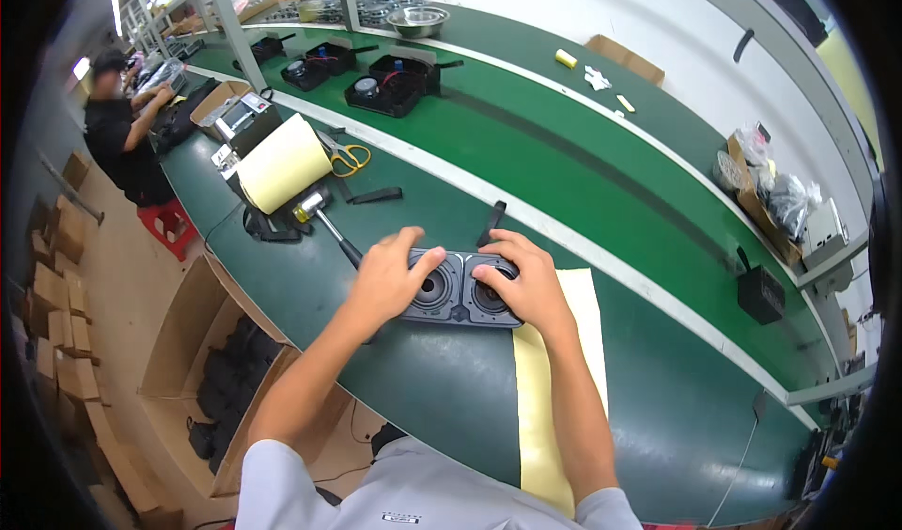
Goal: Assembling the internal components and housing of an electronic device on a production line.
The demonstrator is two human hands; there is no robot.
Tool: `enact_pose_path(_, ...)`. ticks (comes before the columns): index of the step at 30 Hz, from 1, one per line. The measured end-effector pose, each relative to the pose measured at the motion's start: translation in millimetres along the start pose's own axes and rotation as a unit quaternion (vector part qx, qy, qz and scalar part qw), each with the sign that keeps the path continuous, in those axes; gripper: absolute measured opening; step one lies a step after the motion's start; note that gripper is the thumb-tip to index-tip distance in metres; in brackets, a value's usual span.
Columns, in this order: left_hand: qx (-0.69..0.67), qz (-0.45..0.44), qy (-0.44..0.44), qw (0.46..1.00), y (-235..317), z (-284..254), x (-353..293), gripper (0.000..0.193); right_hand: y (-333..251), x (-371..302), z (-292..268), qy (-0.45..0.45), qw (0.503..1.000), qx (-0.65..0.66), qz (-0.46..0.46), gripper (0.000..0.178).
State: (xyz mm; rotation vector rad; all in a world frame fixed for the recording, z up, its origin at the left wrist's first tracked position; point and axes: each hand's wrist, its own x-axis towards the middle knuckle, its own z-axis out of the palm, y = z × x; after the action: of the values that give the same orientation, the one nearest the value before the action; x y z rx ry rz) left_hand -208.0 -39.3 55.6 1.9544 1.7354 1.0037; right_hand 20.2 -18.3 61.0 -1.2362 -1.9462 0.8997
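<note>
on green workbench [676, 417], two-cone speaker [460, 290]

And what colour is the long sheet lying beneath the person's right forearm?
Pale yellow; the sheet shows best in the head view.

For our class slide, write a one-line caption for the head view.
Left hand and right hand handle a dark speaker at a green table, hammer and scissors nearby.

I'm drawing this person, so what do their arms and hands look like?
The left hand and right hand look bare: I see no gloves, rings or watch. Both forearms are uncovered too, below short, pale grey sleeves.
</note>
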Motion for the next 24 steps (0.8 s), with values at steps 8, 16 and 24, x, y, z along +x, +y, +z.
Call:
enact_pose_path(8,0.002,-0.063,-0.071,0.995,-9,14,37,0.052,6,10,9,0.08,0.973,-0.214,-0.011,0.029)
enact_pose_path(16,0.111,-0.024,-0.079,0.99,0,17,33,0.046,-20,18,31,0.088,0.922,-0.377,0.019,0.034)
enact_pose_path(24,-0.405,-0.182,-0.065,0.893,-14,40,10,0.04,-6,25,47,0.131,0.916,-0.38,0.009,0.03)
